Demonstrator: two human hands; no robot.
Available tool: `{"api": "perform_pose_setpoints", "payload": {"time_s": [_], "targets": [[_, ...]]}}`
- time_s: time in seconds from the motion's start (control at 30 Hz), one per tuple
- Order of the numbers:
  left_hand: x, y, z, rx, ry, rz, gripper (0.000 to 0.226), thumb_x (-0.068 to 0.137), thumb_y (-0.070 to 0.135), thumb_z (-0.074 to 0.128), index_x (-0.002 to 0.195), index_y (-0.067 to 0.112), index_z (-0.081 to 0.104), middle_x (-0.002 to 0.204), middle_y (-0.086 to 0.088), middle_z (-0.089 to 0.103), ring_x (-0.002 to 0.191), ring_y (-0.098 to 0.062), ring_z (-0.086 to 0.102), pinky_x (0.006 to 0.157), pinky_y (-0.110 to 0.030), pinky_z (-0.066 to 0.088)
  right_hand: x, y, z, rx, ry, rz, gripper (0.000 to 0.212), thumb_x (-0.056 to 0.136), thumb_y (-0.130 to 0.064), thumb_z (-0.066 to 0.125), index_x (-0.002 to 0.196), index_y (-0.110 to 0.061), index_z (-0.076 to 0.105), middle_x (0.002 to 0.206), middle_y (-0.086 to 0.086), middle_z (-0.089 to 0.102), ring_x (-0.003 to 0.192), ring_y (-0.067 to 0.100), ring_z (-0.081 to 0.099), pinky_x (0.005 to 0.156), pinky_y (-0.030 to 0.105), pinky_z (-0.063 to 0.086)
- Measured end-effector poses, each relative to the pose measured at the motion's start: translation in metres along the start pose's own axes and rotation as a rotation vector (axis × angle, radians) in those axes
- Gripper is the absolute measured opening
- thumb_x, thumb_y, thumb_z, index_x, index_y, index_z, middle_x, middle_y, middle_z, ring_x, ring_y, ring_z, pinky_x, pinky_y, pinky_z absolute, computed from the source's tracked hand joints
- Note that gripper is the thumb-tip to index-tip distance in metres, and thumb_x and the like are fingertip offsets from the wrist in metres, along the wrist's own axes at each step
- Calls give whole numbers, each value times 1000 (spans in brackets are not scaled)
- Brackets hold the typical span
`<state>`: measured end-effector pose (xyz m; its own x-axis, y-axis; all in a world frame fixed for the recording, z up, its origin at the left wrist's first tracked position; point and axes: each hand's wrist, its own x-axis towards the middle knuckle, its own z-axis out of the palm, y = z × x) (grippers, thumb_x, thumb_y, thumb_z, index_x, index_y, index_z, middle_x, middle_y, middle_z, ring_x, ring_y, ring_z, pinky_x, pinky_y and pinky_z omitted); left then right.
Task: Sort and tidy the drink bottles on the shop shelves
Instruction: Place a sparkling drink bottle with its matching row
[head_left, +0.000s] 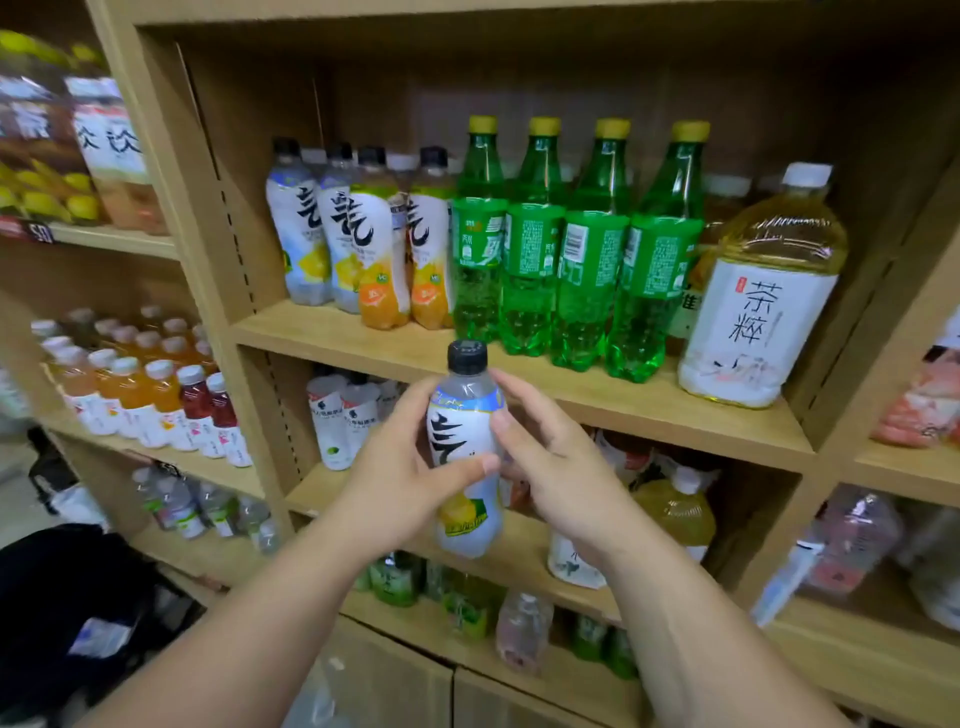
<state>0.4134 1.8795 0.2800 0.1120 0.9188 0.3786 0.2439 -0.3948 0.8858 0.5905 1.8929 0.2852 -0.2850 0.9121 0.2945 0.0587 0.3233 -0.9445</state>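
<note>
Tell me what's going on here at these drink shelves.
A person faces wooden shop shelves, holding a black-capped lemon drink bottle upright in both hands: the left hand grips its lower body and the right hand cups the other side. The bottle is in the air in front of the shelf, not yet placed. On that shelf stand matching white-label bottles at the left, four green bottles in the middle and a large tea jug at the right.
</note>
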Motion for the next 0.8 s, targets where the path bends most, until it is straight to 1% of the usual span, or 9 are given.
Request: {"api": "perform_pose_setpoints", "payload": {"time_s": [0.07, 0.17, 0.27, 0.33, 0.4, 0.47, 0.57, 0.7, 0.8], "targets": [[9, 15, -9, 30, 52, 32, 64, 82, 10, 83, 137, 26, 53, 118, 16, 71, 109, -5, 68, 88, -20, 53, 14, -12, 1, -11, -4, -31, 38, 95, -49, 57, 132, -59, 55, 126, -10, 70, 118, 16, 67, 104, 55, 51], [23, 33, -24, 21, 139, 47, 61, 84, 15, 81, 137, 28, 53, 112, 12, 74, 97, -3, 70, 74, -19, 52, 33, -24, 3, -53, -37, -69, 36, 99, -44, 55, 126, -66, 52, 126, -10, 68, 118, 14, 66, 101, 53, 53], [37, 46, -43, 37, 222, 69, 61, 86, 23, 81, 138, 31, 51, 118, 11, 72, 107, -8, 70, 87, -36, 56, 51, -31, 11, -111, -81, -87, 40, 106, -34, 48, 126, -69, 47, 128, -12, 64, 121, 9, 61, 101, 48, 54], [47, 51, -60, 23, 282, 65, 55, 87, 25, 80, 133, 33, 52, 116, 10, 73, 106, -11, 71, 87, -44, 58, 61, -33, 20, -136, -97, -94, 41, 108, -29, 48, 132, -62, 47, 132, -14, 61, 124, 9, 58, 103, 44, 53], [60, 53, -77, 37, 322, 67, 50, 86, 29, 81, 127, 36, 55, 114, 9, 73, 104, -13, 72, 82, -45, 59, 72, -35, 32, -171, -105, -121, 46, 106, -23, 54, 142, -51, 47, 136, -19, 57, 127, 7, 55, 103, 36, 51], [71, 53, -94, 57, 338, 59, 51, 84, 32, 82, 127, 37, 55, 112, 10, 73, 99, -11, 72, 71, -36, 58, 84, -38, 46, -224, -107, -159, 55, 102, -18, 60, 149, -41, 44, 138, -16, 56, 127, 7, 55, 102, 29, 49], [88, 48, -117, 72, 368, 62, 50, 87, 26, 80, 129, 33, 55, 108, 12, 72, 92, -3, 70, 62, -17, 50, 108, -35, 67, -297, -88, -211, 65, 99, -20, 65, 154, -41, 36, 147, -10, 52, 131, 11, 52, 107, 37, 49], [112, 33, -148, 87, 345, 55, 49, 89, 25, 79, 129, 33, 54, 107, 15, 72, 89, 4, 69, 58, -10, 48, 143, -24, 97, -371, -55, -233, 76, 96, -28, 69, 154, -49, 25, 153, -12, 46, 135, 7, 49, 110, 42, 48], [133, 18, -173, 93, 318, 52, 50, 88, 23, 80, 130, 30, 54, 107, 14, 72, 84, 7, 68, 56, -8, 47, 167, -14, 120, -396, -9, -223, 83, 93, -29, 73, 155, -49, 22, 155, -10, 43, 140, 10, 44, 110, 44, 47]]}}
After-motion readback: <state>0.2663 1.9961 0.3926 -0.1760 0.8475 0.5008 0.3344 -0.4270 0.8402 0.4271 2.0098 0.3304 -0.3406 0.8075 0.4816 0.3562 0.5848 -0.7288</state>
